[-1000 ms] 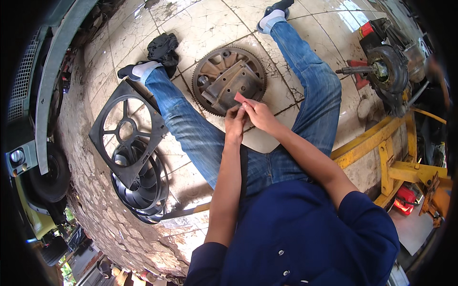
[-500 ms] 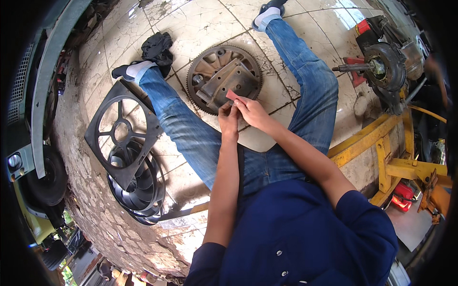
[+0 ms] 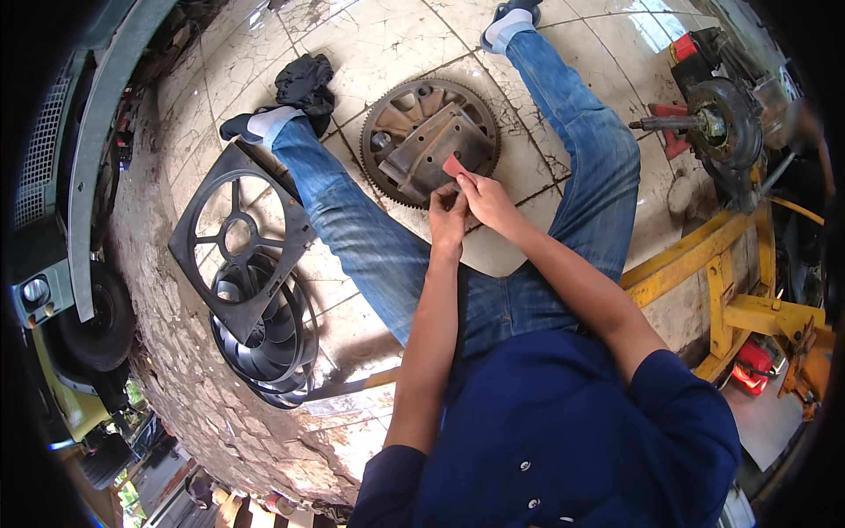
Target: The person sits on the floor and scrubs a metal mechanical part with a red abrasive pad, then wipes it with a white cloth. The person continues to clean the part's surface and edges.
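Between my outstretched legs lies a round toothed flywheel (image 3: 375, 187) on the tiles. A worn metal block (image 3: 437, 151) with drilled holes rests on top of it. My right hand (image 3: 487, 201) pinches a small flat reddish piece (image 3: 453, 166), which looks like sandpaper, over the near side of the block. Beside it, my left hand (image 3: 447, 220) has its fingertips drawn together at the block's near edge. Whatever those fingertips hold, if anything, is too small to make out.
To the left, a black fan shroud (image 3: 199, 275) leans over a black fan (image 3: 264, 359). A dark cloth (image 3: 304, 84) lies beyond my left foot. On the right stand a yellow metal frame (image 3: 678, 262) and a greasy hub with a shaft (image 3: 723, 123). A vehicle (image 3: 44, 220) borders the far left.
The whole view has shifted, so the scene sits a little farther right. Both hands stay at the block's near side, the reddish piece still in the right one.
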{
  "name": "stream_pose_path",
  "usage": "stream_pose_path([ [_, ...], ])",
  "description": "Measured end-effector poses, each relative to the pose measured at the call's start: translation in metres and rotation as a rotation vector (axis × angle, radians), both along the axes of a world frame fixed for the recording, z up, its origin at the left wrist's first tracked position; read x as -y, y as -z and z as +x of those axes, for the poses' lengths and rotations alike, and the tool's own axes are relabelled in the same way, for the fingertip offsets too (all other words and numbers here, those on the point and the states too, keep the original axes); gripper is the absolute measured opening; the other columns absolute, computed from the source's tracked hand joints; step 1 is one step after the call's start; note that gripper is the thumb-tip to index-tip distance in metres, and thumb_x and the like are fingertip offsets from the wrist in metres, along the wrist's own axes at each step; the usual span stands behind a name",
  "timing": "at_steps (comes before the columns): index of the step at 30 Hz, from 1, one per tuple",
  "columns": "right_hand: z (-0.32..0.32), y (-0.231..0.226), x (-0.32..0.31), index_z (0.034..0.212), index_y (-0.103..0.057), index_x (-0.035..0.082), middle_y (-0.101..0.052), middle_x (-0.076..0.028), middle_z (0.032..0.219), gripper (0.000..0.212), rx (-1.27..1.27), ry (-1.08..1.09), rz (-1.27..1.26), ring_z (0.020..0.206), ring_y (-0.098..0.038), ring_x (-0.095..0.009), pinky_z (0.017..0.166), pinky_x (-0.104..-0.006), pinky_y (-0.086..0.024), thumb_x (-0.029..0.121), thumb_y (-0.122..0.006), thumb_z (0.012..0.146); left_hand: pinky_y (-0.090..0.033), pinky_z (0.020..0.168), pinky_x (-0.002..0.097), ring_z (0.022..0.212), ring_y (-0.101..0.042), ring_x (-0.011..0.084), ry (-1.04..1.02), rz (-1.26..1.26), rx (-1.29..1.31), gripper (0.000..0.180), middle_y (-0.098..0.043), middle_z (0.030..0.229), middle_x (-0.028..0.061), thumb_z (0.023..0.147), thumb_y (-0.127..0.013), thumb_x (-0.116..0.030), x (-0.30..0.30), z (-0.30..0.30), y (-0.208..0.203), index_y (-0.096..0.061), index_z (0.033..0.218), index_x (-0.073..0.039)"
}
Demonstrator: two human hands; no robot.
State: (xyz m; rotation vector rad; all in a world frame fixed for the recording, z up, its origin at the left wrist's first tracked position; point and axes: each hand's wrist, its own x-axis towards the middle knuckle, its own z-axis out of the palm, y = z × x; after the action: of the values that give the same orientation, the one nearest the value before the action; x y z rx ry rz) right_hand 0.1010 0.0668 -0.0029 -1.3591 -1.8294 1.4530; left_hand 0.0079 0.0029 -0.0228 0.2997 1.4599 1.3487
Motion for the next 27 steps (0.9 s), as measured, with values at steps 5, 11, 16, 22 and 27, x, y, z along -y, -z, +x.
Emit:
stream_pose_path([
  [5, 0.003, -0.021, 0.002, 0.118, -0.061, 0.002, -0.066, -0.025, 0.101, 0.036, -0.049, -0.023, -0.013, 0.097, -0.062, -0.042, 0.082, -0.0415, -0.05, 0.029, -0.047, 0.099, -0.053, 0.083, 0.0312, 0.096, -0.06, 0.0184, -0.081, 0.036, 0.084, 0.029, -0.059, 0.11, 0.0109, 0.094, -0.062, -0.014, -0.003, -0.004, -0.002, -0.05, 0.118, -0.001],
  [11, 0.009, -0.007, -0.005, 0.118, -0.061, 0.001, -0.066, -0.025, 0.099, 0.038, -0.023, -0.047, 0.001, 0.096, -0.063, -0.042, 0.081, -0.0423, -0.05, 0.031, -0.047, 0.099, -0.053, 0.081, 0.0318, 0.093, -0.061, 0.0173, -0.06, 0.002, -0.096, 0.033, -0.059, 0.105, 0.0088, 0.094, -0.062, -0.014, -0.007, -0.01, -0.004, -0.052, 0.12, 0.001],
  [16, 0.012, -0.01, -0.015, 0.119, -0.06, 0.001, -0.065, -0.025, 0.104, 0.04, -0.024, 0.053, 0.012, 0.099, -0.062, -0.041, 0.084, -0.0418, -0.049, 0.033, -0.046, 0.099, -0.051, 0.08, 0.0283, 0.09, -0.06, 0.0153, -0.173, 0.044, -0.194, 0.046, -0.061, 0.11, 0.009, 0.093, -0.063, -0.018, -0.018, -0.027, -0.026, -0.049, 0.131, 0.005],
  [22, 0.018, 0.024, -0.024, 0.122, -0.059, 0.0, -0.066, -0.025, 0.106, 0.043, -0.042, 0.115, -0.092, 0.102, -0.063, -0.039, 0.089, -0.0394, -0.047, 0.034, -0.046, 0.099, -0.053, 0.081, 0.034, 0.093, -0.065, 0.0258, -0.016, 0.03, -0.944, 0.036, -0.063, 0.11, 0.0181, 0.09, -0.064, -0.015, -0.048, -0.105, -0.058, -0.061, 0.123, -0.001],
  [27, 0.012, 0.02, -0.021, 0.122, -0.059, 0.0, -0.066, -0.025, 0.107, 0.043, 0.012, 0.037, -0.155, 0.102, -0.063, -0.039, 0.088, -0.0389, -0.047, 0.033, -0.046, 0.099, -0.049, 0.09, 0.0437, 0.104, -0.061, 0.0355, 0.372, -0.198, -1.365, 0.034, -0.062, 0.118, 0.0134, 0.09, -0.06, -0.024, -0.055, -0.152, -0.04, -0.064, 0.121, -0.011],
])
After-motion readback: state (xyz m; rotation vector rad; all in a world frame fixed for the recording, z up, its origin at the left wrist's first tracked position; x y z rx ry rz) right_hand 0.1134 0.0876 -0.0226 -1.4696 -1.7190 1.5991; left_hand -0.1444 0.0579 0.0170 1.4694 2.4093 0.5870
